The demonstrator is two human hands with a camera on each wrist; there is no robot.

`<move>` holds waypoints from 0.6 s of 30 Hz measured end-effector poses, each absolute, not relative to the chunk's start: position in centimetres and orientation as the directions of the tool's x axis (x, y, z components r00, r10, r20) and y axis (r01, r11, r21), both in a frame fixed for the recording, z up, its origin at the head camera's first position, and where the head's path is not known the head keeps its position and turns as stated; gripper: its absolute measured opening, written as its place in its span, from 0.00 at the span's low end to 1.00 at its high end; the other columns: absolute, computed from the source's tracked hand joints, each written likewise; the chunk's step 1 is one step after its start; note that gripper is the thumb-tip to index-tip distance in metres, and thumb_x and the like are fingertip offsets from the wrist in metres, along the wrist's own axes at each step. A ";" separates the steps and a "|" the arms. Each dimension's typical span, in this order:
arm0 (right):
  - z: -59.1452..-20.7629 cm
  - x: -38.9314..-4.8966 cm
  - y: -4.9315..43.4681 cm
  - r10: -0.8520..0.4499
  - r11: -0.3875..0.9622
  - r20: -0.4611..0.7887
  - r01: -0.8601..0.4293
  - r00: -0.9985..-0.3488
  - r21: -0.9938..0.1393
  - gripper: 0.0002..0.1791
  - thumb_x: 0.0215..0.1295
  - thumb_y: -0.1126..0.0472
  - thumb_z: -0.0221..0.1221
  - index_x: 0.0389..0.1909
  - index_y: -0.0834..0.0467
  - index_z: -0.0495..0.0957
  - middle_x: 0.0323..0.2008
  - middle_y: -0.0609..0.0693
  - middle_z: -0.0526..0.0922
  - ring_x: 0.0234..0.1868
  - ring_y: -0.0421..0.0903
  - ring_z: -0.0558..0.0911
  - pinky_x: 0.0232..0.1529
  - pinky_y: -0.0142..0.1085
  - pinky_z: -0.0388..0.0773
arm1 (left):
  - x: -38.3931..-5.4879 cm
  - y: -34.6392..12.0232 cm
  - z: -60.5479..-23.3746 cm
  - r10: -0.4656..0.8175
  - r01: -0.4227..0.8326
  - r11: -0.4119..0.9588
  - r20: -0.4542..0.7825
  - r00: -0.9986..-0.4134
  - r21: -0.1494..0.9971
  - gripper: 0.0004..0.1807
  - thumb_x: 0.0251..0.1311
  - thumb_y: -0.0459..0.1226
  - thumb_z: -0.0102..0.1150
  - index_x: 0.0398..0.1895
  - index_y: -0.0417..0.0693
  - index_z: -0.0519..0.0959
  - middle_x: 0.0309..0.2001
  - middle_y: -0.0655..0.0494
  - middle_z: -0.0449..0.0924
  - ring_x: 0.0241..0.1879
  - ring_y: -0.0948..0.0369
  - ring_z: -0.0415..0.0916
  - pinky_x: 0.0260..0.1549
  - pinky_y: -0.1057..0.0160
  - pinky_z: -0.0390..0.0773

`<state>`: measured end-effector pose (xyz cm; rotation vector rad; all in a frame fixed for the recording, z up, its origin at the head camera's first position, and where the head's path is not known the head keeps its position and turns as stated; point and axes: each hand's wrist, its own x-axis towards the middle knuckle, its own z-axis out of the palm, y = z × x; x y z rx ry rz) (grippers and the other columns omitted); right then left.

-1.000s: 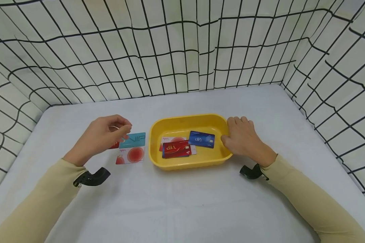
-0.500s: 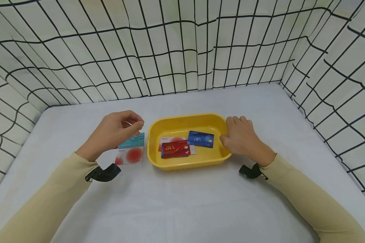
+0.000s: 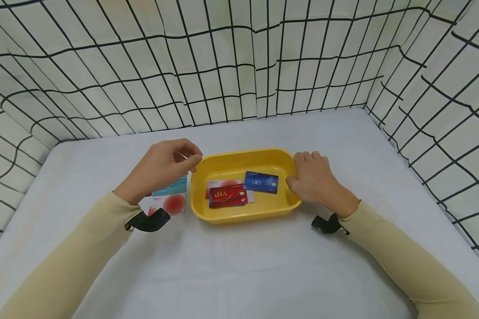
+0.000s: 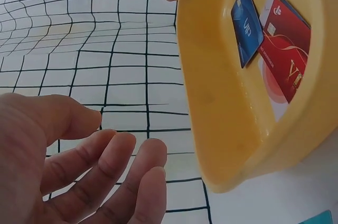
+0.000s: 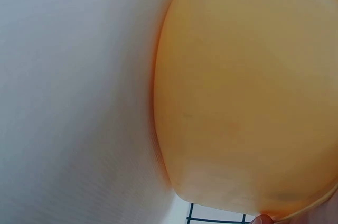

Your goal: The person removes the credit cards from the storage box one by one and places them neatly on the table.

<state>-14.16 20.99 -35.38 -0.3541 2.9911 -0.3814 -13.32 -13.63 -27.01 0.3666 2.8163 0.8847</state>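
Note:
A yellow plastic tray point(image 3: 239, 217) sits on the white cloth. My right hand point(image 3: 313, 177) grips its right end, thumb over the rim; in the right wrist view the tray's outer wall point(image 5: 237, 97) fills much of the frame. Inside lie a blue VIP card point(image 3: 261, 182), a red VIP card point(image 3: 225, 197) and a white-and-pink card point(image 3: 215, 183) partly beneath the red one. My left hand point(image 3: 163, 166) hovers by the tray's left end. Its fingers are loosely bent with nothing between them, as the left wrist view of this hand point(image 4: 95, 166) shows.
Left of the tray lie a teal VIP card point(image 3: 171, 188) and a white card with a red circle point(image 3: 173, 204), partly hidden by my left arm. Black wire grid panels point(image 3: 223, 68) stand behind the table and along both sides.
My left hand has moved right and slightly away from me, from over the loose cards to the tray's left end. My right hand keeps its grip on the tray.

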 end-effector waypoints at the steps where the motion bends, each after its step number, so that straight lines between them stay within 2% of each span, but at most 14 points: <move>1: -35.4 -14.2 21.0 -0.241 0.941 -0.075 -0.214 -0.968 -0.260 0.24 0.65 0.52 0.50 0.54 0.66 0.70 0.40 0.57 0.73 0.44 0.56 0.66 0.45 0.46 0.59 | -13.4 -13.5 -27.0 0.287 0.188 0.791 -0.082 -0.954 0.582 0.15 0.74 0.49 0.56 0.53 0.51 0.81 0.48 0.51 0.87 0.45 0.55 0.86 0.50 0.53 0.86; 10: -35.5 -14.3 20.8 -0.235 0.943 -0.082 -0.207 -0.969 -0.262 0.26 0.65 0.52 0.50 0.57 0.66 0.69 0.42 0.57 0.74 0.45 0.56 0.67 0.45 0.46 0.60 | -14.8 -12.1 -26.9 0.305 0.214 0.789 -0.065 -0.950 0.576 0.15 0.74 0.49 0.57 0.52 0.51 0.81 0.45 0.51 0.86 0.44 0.55 0.84 0.49 0.54 0.87; 18: -35.5 -14.3 20.8 -0.235 0.944 -0.075 -0.209 -0.969 -0.255 0.23 0.65 0.52 0.50 0.53 0.65 0.70 0.39 0.56 0.73 0.44 0.55 0.66 0.44 0.45 0.58 | -16.0 -10.9 -28.0 0.359 0.269 0.746 -0.026 -0.933 0.609 0.13 0.73 0.47 0.58 0.51 0.52 0.82 0.42 0.52 0.87 0.42 0.54 0.84 0.45 0.59 0.85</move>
